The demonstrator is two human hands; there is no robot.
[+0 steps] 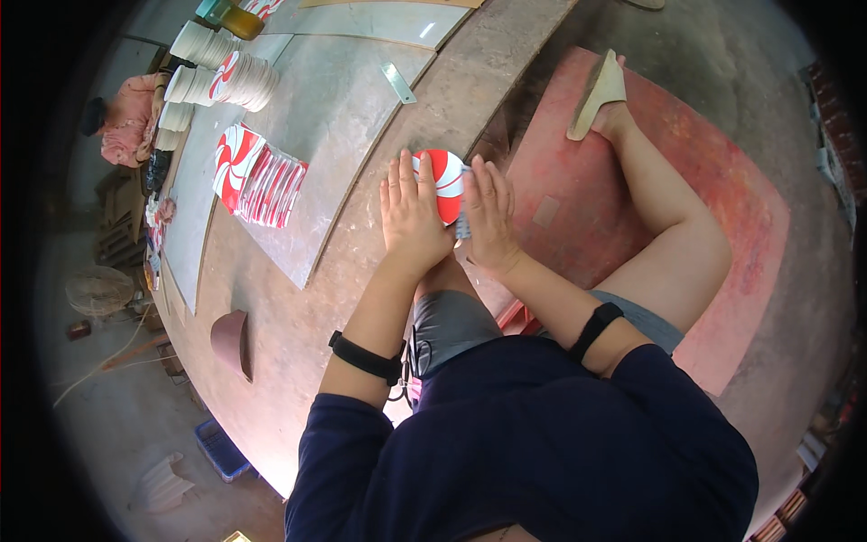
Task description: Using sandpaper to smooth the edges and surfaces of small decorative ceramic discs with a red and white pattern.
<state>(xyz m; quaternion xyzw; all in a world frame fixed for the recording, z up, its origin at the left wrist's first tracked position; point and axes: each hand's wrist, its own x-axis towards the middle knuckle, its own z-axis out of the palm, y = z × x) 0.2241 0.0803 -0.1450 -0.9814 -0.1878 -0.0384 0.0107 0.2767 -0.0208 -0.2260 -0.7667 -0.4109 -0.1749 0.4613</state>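
Note:
A round disc (446, 187) with a red and white swirl lies at the right edge of the workbench. My left hand (411, 212) holds it, with long fingers laid over its left side; the thumb is hard to see. At the disc's right rim, my right hand (490, 215) is closed around a narrow grey strip (463, 224) with dark marks, pressed against that edge. Most of the strip is hidden by my fingers, so its kind is unclear. Left of my hands, a leaning row of similar swirl discs (271, 188) rests on a grey sheet.
Stacks of pale discs (244, 81) and a jar of amber liquid (237, 20) stand at the far left. A metal ruler (397, 83) lies on the sheet's edge. Near left is a curled brown piece (232, 343). A person (131, 122) sits beyond the bench. A reddish board (668, 190) lies under my leg.

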